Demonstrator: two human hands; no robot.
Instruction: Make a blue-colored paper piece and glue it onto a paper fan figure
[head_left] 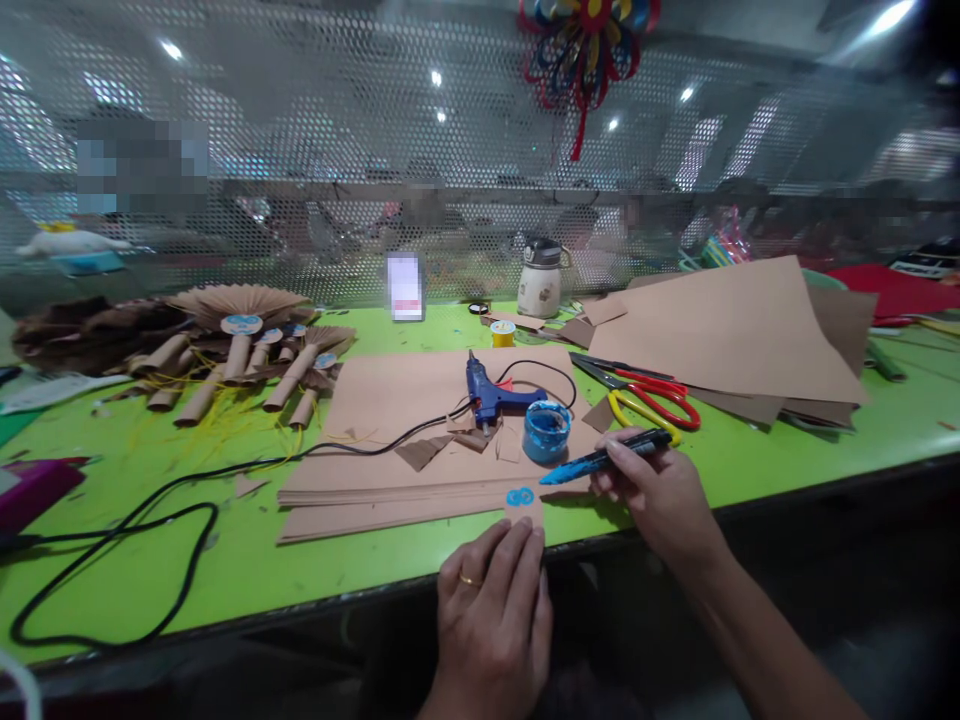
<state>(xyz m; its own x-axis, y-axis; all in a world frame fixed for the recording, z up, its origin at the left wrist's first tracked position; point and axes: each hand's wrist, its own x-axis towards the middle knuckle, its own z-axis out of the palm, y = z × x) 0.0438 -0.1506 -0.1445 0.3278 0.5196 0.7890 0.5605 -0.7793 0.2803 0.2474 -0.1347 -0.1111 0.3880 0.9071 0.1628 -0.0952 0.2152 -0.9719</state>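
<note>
Right hand (660, 500): fingers pinch a dark pen-like tool (604, 460), blue-smeared tip just on the near side of the paint jar (547, 440). Left hand (495, 610): fingers together, laid over the near end of a small paper piece (522, 512); can't tell if the thumb grips underneath. Piece lies nearer the person than the jar, a bit left, with a blue looped mark (520, 497) near the tool tip; contact unclear. Brown sheets (360, 400) run under the jar and off to its left; glue gun (487, 395) just left of it, two pairs of scissors right of and beyond it, paper fans (241, 322) far left, flask (541, 280) and yellow spool (502, 333) behind it, all on the green bench (285, 580).

Risks, my judgement: open jar could tip if the right hand or glue gun cord (262, 462) knocks it, staining the sheets; loaded tip could smudge the mark if the piece slips; left fingers could smear it if they slide forward while the paint is wet.

Writing: no brand legible; phone (406, 287) left of and beyond the jar has its screen blurred, spool label unreadable, mark is loops, not clear lettering
</note>
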